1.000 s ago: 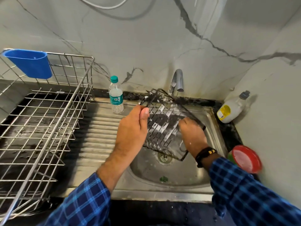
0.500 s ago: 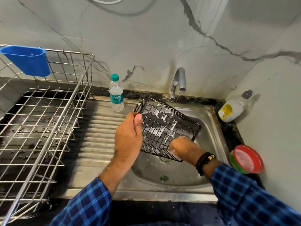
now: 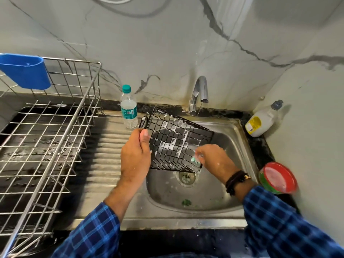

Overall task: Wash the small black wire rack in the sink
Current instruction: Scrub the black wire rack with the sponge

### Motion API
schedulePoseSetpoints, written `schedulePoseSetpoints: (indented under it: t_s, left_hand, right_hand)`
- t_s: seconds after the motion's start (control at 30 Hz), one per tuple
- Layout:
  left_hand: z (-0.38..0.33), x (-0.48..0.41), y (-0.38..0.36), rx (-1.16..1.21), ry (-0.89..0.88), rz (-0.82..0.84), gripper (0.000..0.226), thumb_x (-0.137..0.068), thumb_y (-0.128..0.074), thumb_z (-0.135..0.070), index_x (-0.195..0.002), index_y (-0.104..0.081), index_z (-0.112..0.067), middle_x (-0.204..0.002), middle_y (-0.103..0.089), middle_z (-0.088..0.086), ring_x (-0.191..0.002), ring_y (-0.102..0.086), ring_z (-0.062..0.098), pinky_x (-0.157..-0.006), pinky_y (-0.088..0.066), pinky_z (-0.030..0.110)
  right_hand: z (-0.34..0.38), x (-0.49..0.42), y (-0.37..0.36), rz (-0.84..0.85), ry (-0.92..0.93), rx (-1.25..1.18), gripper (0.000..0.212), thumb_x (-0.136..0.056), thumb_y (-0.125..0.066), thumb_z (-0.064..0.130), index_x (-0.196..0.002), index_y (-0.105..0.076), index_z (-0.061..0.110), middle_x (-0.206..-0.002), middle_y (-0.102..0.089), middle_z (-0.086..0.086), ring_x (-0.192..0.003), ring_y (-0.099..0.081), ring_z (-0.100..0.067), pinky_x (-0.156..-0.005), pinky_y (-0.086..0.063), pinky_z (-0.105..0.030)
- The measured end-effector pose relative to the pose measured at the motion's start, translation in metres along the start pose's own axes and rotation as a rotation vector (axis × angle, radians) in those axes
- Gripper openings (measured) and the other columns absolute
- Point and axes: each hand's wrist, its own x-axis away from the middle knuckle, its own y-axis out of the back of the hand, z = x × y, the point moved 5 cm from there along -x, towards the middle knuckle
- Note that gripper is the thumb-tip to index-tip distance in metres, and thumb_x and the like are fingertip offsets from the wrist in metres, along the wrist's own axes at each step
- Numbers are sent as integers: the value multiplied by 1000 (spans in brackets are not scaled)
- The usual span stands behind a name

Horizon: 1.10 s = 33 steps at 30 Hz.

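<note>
The small black wire rack [image 3: 176, 140], streaked with white soap film, hangs tilted over the steel sink [image 3: 240, 144]. My left hand [image 3: 135, 155] grips its left edge, thumb on the near side. My right hand [image 3: 212, 158] is closed on a small greenish scrub pad [image 3: 195, 159] pressed against the rack's lower right corner. The tap [image 3: 200, 94] stands behind the rack; no water stream shows. The drain [image 3: 187, 177] lies just below the rack.
A large steel dish rack [image 3: 46, 138] with a blue plastic cup [image 3: 26, 71] fills the left counter. A water bottle [image 3: 128, 107] stands behind the ribbed drainboard [image 3: 104, 155]. A white soap bottle [image 3: 262, 120] and a red-lidded green tub [image 3: 277, 177] sit right of the sink.
The rack has turned flatter and lower over the sink in my left hand. My right hand slid down from the rack's middle to its lower right corner.
</note>
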Motion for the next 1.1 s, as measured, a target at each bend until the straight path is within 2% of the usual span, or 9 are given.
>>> schedulePoseSetpoints:
  t_s: [0.1, 0.23, 0.33, 0.47, 0.57, 0.7, 0.83, 0.93, 1.1]
  left_hand:
    - [-2, 5, 0, 32, 2, 0, 27, -108, -35, -30, -92, -53, -19, -71, -51, -9, -63, -48, -4, -57, -37, 8]
    - [1, 10, -1, 129, 60, -55, 28, -108, -35, -30, -92, -55, -17, -73, -51, -6, -65, -46, -5, -59, -38, 9]
    - [8, 11, -3, 183, 98, -61, 29, -108, -35, -28, -92, -55, -16, -72, -48, -8, -63, -45, -5, -58, -39, 10]
    - [8, 13, -17, 203, 96, -54, 28, -109, -35, -28, -92, -55, -17, -73, -51, -8, -64, -46, -3, -57, -38, 13]
    - [7, 17, -31, 220, 80, 7, 28, -109, -35, -28, -92, -54, -15, -72, -50, -7, -63, -47, -1, -56, -39, 15]
    - [14, 19, -36, 335, 153, 25, 31, -109, -33, -29, -89, -53, -15, -74, -46, -3, -62, -42, 0, -56, -39, 15]
    - [27, 18, -35, 449, 244, -3, 32, -109, -32, -33, -87, -52, -22, -77, -43, -4, -64, -39, 1, -58, -37, 12]
    - [27, 19, -40, 479, 241, 25, 31, -107, -32, -36, -89, -54, -22, -78, -45, -3, -66, -42, 1, -59, -39, 13]
    - [21, 14, -45, 440, 153, 81, 31, -107, -32, -34, -88, -52, -20, -75, -44, -4, -64, -41, 2, -59, -40, 15]
  right_hand:
    - [11, -1, -15, -49, 3, 18, 16, -98, -54, 8, -101, -67, 18, -101, -64, 0, -96, -64, -18, -73, -41, -15]
    - [17, 7, -29, 77, -95, 77, 21, -92, -51, -5, -103, -66, 5, -105, -65, -12, -100, -65, -30, -84, -53, -35]
    - [21, 13, -19, 11, -135, -33, 16, -93, -54, -3, -88, -64, 8, -89, -64, -8, -85, -65, -24, -79, -57, -34]
    - [54, 17, -10, -15, -145, -213, 13, -95, -58, 1, -99, -68, 10, -103, -68, -9, -96, -66, -23, -86, -58, -35]
    - [95, 11, -12, -15, -17, -381, 21, -95, -58, 2, -98, -70, 19, -103, -70, -4, -93, -68, -18, -83, -60, -33]
    - [76, 10, -6, -41, -30, -352, 26, -97, -49, 1, -110, -67, 15, -118, -64, -4, -106, -63, -20, -97, -54, -33]
    - [4, 10, 5, -92, -302, -193, 15, -98, -54, 7, -107, -66, 8, -104, -67, -9, -89, -60, -20, -82, -52, -28]
    - [2, 9, 3, -72, -362, -169, 17, -95, -52, 0, -97, -65, 11, -84, -60, -4, -85, -61, -20, -72, -46, -24]
    - [59, -1, -13, -28, -210, -344, 20, -98, -49, 3, -99, -66, 14, -105, -65, -2, -99, -62, -18, -90, -51, -26]
